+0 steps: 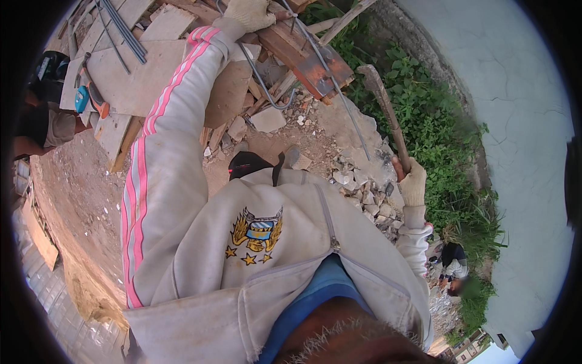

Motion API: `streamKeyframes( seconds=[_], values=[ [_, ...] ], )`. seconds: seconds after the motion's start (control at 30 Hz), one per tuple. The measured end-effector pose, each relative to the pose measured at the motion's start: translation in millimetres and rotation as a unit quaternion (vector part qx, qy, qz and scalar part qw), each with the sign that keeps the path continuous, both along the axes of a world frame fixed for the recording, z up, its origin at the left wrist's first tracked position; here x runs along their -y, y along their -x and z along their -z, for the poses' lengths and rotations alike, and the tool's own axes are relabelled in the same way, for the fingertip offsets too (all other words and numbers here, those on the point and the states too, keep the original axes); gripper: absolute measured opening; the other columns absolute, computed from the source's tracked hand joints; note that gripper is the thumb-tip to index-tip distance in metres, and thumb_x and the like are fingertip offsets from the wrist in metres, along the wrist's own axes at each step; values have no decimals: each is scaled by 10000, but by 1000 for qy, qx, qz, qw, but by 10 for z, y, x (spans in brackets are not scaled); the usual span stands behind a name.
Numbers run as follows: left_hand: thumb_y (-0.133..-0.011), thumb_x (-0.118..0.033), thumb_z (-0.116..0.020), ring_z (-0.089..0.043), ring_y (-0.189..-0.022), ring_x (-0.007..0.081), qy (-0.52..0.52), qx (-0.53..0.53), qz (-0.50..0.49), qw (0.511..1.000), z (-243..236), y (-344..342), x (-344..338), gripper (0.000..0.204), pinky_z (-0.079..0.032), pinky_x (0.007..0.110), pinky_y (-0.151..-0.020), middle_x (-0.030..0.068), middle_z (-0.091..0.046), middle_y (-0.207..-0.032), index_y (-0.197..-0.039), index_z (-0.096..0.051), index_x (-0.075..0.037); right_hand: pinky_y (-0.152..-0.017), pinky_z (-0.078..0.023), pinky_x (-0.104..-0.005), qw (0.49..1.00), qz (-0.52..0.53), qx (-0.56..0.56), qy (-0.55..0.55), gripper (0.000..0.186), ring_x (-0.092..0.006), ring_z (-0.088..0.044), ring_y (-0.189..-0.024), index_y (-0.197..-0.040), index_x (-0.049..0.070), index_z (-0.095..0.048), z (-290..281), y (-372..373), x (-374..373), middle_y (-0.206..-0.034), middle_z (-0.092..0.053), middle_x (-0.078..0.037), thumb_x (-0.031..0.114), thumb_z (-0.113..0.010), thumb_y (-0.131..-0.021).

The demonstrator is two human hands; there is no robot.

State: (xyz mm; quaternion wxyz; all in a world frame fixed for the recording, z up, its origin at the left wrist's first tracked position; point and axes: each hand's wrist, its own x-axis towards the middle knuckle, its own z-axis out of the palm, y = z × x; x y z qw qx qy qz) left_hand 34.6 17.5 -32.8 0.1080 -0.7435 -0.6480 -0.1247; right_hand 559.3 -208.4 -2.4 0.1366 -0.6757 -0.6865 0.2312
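While the head camera looks steeply down the wearer's own chest, the left hand (247, 13), in a pale work glove, is stretched up and away at the top of the frame, resting on the pile of reddish wooden planks (306, 57); its fingers lie partly past the picture's edge, so I cannot tell whether they are closed on anything. The left sleeve (163, 121) is grey-white with 2 pink stripes running its length. The right hand (413, 183), also gloved, is clenched around the lower end of a rusty metal bar (383, 104), which rises up and to the left from the fist, its bent head ending just beside the plank pile. Under and between the arms: broken concrete rubble (357, 182) on a dusty slab, with thin steel rods (339, 91) crossing it and 1 bent rod (267, 91) hooked near the planks. A bundle of dark rods (124, 30) lies on flat boards (130, 79) at upper left, a blue and orange tool (85, 97) beside them. Another person (42, 121) crouches at the left edge; 1 more (453, 267) is far below at lower right, near green weeds (436, 121) along a pale wall (521, 91).
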Motion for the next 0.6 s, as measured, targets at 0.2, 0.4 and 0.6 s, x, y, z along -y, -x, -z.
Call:
streamKeyframes(
  seconds=[0.2, 0.4, 0.6],
  values=[
    [-829, -503, -668, -539, -1302, 441, 126, 3, -30, 992, -315, -121, 73, 842, -334, 589, -1126, 301, -516, -1449, -1442, -489, 46, -617, -484, -506, 981, -113, 156, -6, 402, -472, -635, -733, -813, 17, -640, -202, -194, -341, -705, -624, -256, 390, -753, -910],
    [-841, -609, -670, -495, -1364, 450, 56, 33, -14, 998, -206, -123, 69, 954, -318, 565, -1161, 313, -468, -1499, -1489, -434, 51, -549, -458, -485, 948, -222, 198, -110, 374, -439, -610, -609, -776, 43, -609, -211, -356, -860, -625, -583, -218, 351, -773, -911],
    [-852, -627, -654, -412, -1441, 445, 89, 19, -26, 996, -202, -116, 54, 979, -285, 556, -1193, 287, -422, -1560, -1516, -413, 50, -714, -506, -529, 942, -230, 246, -13, 144, -445, -660, -823, -927, 76, -671, -381, -366, -1302, -805, -674, -214, 95, -660, -784]
  ],
)
